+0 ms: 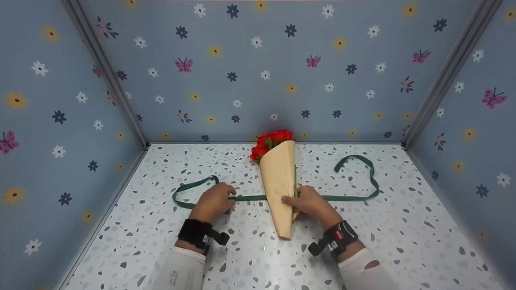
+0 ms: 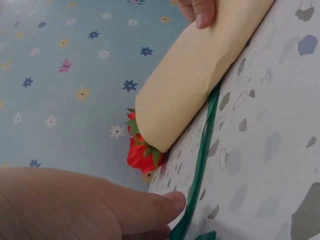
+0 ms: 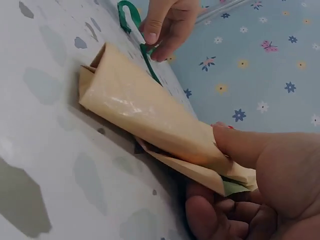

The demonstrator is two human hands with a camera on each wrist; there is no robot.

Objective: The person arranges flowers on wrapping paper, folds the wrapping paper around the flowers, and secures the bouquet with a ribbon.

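Note:
A bouquet of red flowers [image 1: 265, 144] in tan wrapping paper [image 1: 280, 181] lies on the tabletop, blooms toward the back wall. My right hand [image 1: 310, 201] grips its right side, thumb on top of the paper and fingers curled at the edge, as the right wrist view shows. A long green ribbon [image 1: 252, 198] runs crosswise beneath the bouquet, its ends curving away on both sides. Left of the bouquet, my left hand [image 1: 214, 201] pinches the ribbon between thumb and fingers. In the left wrist view, its thumb meets the ribbon [image 2: 202, 150] near the lower edge.
The white speckled tabletop [image 1: 133, 225] is bounded by a blue flowered back wall [image 1: 258, 60] and side walls [image 1: 36, 121]. The blooms reach close to the back wall. The ribbon's loose right end [image 1: 373, 177] bends in a hook on the table.

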